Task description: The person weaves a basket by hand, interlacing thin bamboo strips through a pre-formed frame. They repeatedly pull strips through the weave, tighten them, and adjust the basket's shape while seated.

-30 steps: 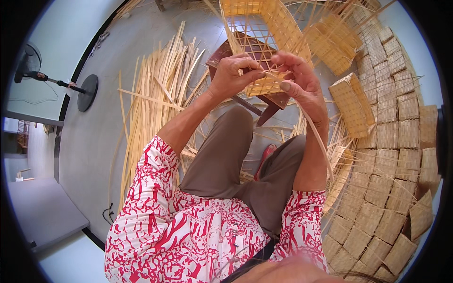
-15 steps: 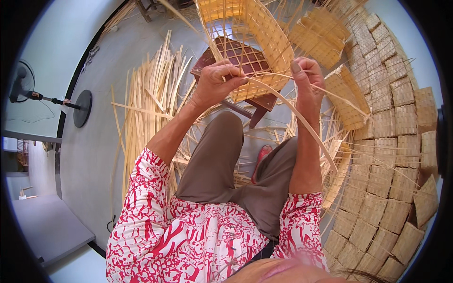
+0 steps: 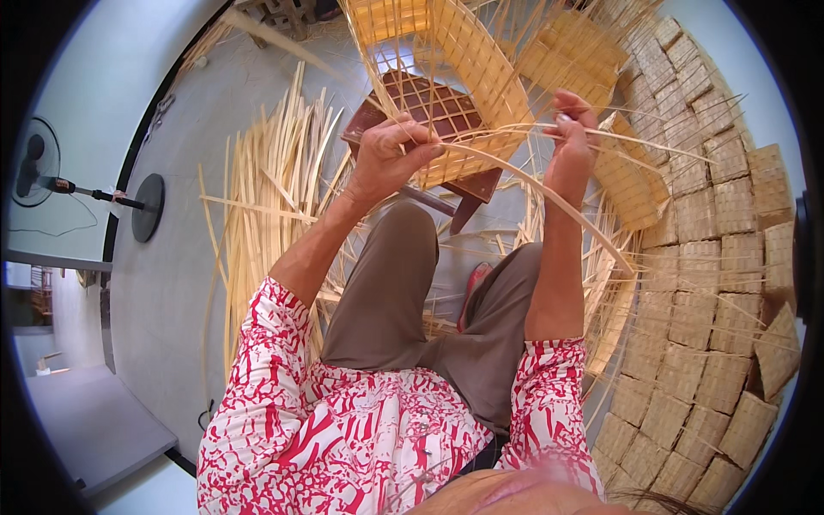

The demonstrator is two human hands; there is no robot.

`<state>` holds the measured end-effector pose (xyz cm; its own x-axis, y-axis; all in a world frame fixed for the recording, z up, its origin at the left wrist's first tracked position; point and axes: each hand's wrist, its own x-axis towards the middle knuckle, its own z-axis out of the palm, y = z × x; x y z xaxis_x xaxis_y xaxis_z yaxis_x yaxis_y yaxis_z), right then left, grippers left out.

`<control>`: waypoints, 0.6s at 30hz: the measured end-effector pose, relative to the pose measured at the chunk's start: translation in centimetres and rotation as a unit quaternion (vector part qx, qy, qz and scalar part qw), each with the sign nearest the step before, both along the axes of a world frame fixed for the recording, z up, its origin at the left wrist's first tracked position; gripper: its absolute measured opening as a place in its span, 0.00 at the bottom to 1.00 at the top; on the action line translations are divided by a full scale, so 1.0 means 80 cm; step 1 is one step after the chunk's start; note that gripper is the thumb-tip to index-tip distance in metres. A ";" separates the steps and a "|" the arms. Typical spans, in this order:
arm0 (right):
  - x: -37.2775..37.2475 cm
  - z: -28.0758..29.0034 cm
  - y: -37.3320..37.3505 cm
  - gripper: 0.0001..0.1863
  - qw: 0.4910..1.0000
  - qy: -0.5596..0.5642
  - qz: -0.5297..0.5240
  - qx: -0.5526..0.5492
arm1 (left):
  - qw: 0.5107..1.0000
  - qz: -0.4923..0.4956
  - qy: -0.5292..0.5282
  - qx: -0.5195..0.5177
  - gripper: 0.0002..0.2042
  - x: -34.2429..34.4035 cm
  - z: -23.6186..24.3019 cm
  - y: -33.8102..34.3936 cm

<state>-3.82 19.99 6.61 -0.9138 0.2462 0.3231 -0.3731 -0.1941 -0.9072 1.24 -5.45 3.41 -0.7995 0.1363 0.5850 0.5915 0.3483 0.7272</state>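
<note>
Item, nearest: my lap, grey-brown trousers (image 3: 386, 300) under a red-and-white patterned shirt (image 3: 343, 429), knees drawn up. Item: my left hand (image 3: 390, 159), fingers curled shut on the lower edge of the basket (image 3: 463, 77) and over a strip (image 3: 549, 193) that crosses there. Item: my right hand (image 3: 573, 142), raised a little higher, thumb and fingers pinched on the same strip (its long free end bows down past my right forearm toward the floor). Item: the basket, half woven, open lattice of pale bamboo, held between both hands above my knees and tilted away from me, loose ends sticking out. Item: a dark wooden stool (image 3: 468, 184), just under the basket. Item: loose strips (image 3: 266, 189), a fanned heap on the grey floor to my left. Item: finished baskets (image 3: 712, 283), square, stacked in rows along my right. Item, farthest left: a standing fan (image 3: 39, 163) with round base.
</note>
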 end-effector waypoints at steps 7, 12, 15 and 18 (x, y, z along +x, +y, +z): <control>-0.002 -0.011 -0.003 0.12 0.956 -0.059 -0.060 -0.282 | 0.996 0.043 0.007 0.073 0.03 -0.002 -0.017 0.018; -0.001 -0.007 -0.004 0.12 0.967 -0.074 -0.090 -0.226 | 0.993 0.072 0.045 0.081 0.04 -0.004 -0.021 0.021; -0.005 -0.010 0.006 0.12 0.970 -0.069 -0.086 -0.215 | 0.992 0.058 0.020 0.106 0.04 0.001 -0.022 0.022; -0.001 -0.007 0.005 0.13 0.977 -0.062 -0.092 -0.184 | 0.987 0.058 0.010 0.148 0.03 0.001 -0.023 0.025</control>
<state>-3.87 20.42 6.07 -0.8694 0.4887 0.0723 -0.3248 -0.4551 -0.8291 1.36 -3.49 1.57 -0.7879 -0.1340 0.6010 0.5753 0.1881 0.7961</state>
